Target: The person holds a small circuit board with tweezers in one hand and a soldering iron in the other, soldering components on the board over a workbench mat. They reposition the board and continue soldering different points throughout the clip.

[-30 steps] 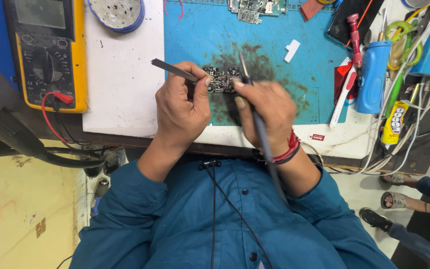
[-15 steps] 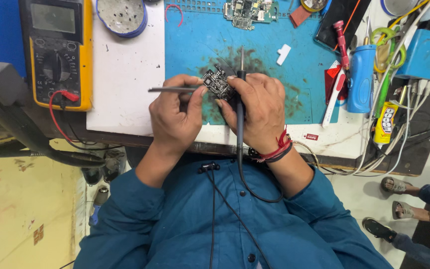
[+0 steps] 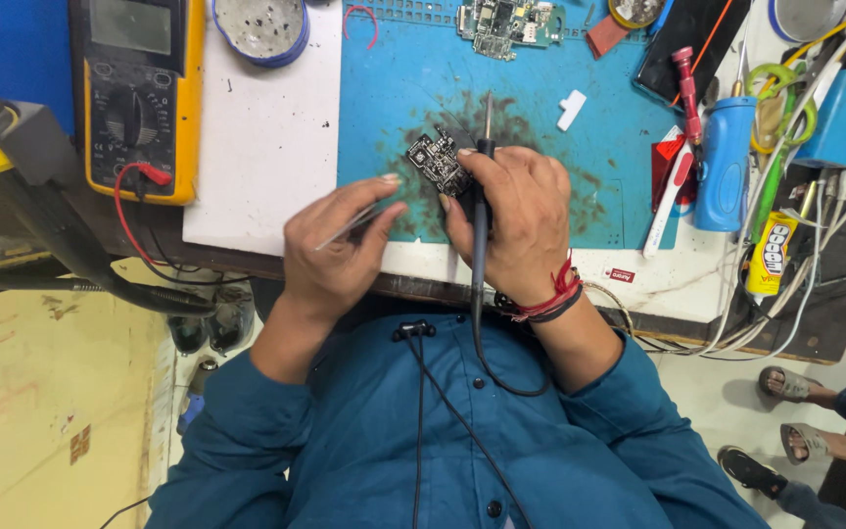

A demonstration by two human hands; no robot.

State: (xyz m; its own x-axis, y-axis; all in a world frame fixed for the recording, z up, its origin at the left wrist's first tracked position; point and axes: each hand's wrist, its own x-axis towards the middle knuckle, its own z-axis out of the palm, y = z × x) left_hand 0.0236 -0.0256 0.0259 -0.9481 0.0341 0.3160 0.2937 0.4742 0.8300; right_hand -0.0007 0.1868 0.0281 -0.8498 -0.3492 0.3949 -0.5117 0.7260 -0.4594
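Frame centre: we see right hand (image 3: pixel 511 220) wrapped around soldering iron (image 3: pixel 483 196), fingertips steadying small circuit board (image 3: pixel 440 162) on blue mat (image 3: pixel 540 88). Left hand (image 3: pixel 340 250) pinches tweezers (image 3: pixel 359 217), left of board. Judged step: soldering board component; next calls for steady tip placement.

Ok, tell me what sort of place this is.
Most likely an electronics repair bench: a yellow multimeter, a stained blue work mat, and a small circuit board beside a soldering iron in the right hand.
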